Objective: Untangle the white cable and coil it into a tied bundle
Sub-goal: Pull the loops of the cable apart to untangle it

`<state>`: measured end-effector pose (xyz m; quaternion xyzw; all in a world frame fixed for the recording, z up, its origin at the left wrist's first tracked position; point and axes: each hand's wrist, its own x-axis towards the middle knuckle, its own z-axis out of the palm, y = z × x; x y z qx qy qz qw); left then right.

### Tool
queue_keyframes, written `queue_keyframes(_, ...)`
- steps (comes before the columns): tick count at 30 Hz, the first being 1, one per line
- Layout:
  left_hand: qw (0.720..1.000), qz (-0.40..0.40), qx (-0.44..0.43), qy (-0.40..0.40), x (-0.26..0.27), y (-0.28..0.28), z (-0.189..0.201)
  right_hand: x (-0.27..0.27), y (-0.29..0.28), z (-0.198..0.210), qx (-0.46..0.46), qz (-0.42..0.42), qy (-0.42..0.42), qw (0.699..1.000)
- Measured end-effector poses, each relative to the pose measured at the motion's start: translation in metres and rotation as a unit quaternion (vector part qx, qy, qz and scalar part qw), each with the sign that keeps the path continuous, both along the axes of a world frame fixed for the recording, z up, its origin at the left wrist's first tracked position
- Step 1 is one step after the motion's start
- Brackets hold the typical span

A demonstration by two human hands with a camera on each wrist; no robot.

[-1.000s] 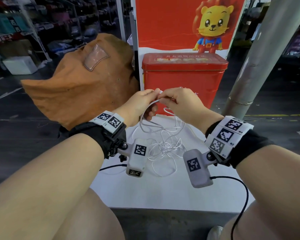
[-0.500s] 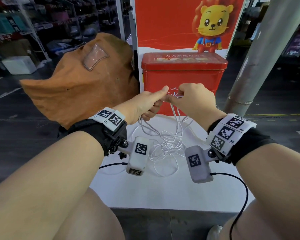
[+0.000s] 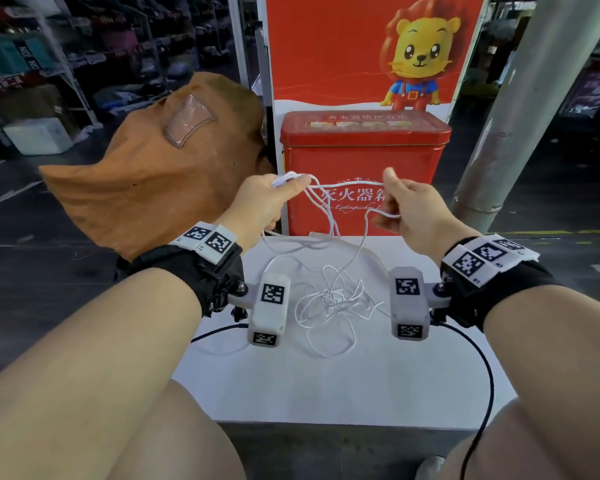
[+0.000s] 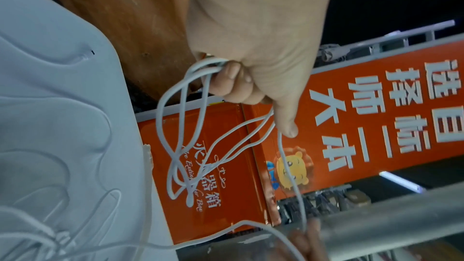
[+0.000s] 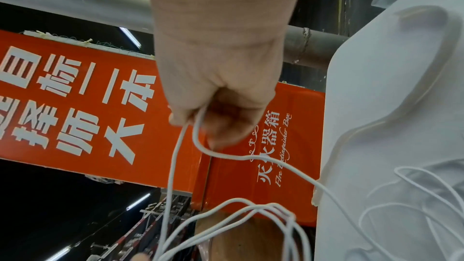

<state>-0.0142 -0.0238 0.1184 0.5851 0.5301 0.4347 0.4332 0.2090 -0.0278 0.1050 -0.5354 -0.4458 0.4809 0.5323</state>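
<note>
- Head view: the left hand (image 3: 262, 199) is curled round several gathered loops of the white cable (image 3: 329, 299), and the right hand (image 3: 409, 211) pinches a single strand just beside them.
- Between the hands the cable spans in front of the red tin box (image 3: 362, 157); the rest lies knotted on the white table (image 3: 326, 386).
- Thin, light and limp, it will likely snag on itself.
- Best held at the free strand near the loops, feeding slack slowly.
</note>
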Motion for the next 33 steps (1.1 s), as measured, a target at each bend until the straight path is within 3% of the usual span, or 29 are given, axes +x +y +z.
queue_keyframes(6, 0.996, 0.038, 0.006, 0.085, -0.002, 0.008, -0.008, -0.006, -0.003, 0.013, 0.034, -0.034, 0.089, 0.995)
queue_keyframes(10, 0.985, 0.079, -0.013, 0.155, -0.009, 0.012, -0.017, -0.011, -0.006, 0.015, 0.065, -0.008, 0.219, 0.973)
queue_keyframes(13, 0.990, 0.067, -0.036, 0.117, -0.009, 0.011, -0.021, -0.011, -0.004, 0.013, 0.068, -0.035, 0.132, 0.988)
queue_keyframes(18, 0.997, 0.025, -0.051, -0.053, -0.009, 0.006, -0.009, -0.001, 0.003, 0.001, -0.013, -0.099, -0.008, 0.995)
queue_keyframes(20, 0.994, 0.004, -0.046, -0.102, -0.006, 0.002, -0.001, 0.005, 0.004, -0.005, -0.050, -0.079, -0.151, 0.984)
queue_keyframes(22, 0.987, -0.007, -0.036, -0.156, -0.001, -0.003, 0.005, 0.007, 0.000, -0.013, -0.075, -0.009, -0.296, 0.952)
queue_keyframes(23, 0.984, -0.012, -0.035, -0.175, 0.002, -0.005, 0.008, 0.007, -0.002, -0.017, -0.088, 0.033, -0.329, 0.940)
queue_keyframes(26, 0.983, -0.035, -0.047, -0.175, 0.007, -0.010, 0.012, 0.001, -0.007, -0.025, -0.132, 0.114, -0.314, 0.933)
queue_keyframes(30, 0.995, -0.063, -0.056, -0.054, 0.009, -0.010, 0.011, -0.005, -0.005, -0.022, -0.105, 0.129, -0.305, 0.938)
queue_keyframes(31, 0.996, -0.071, -0.058, -0.023, 0.011, -0.011, 0.010, -0.006, -0.003, -0.020, -0.081, 0.115, -0.306, 0.941)
queue_keyframes(33, 0.994, -0.086, -0.063, 0.023, 0.015, -0.012, 0.007, -0.009, -0.004, -0.012, -0.023, 0.061, -0.231, 0.971)
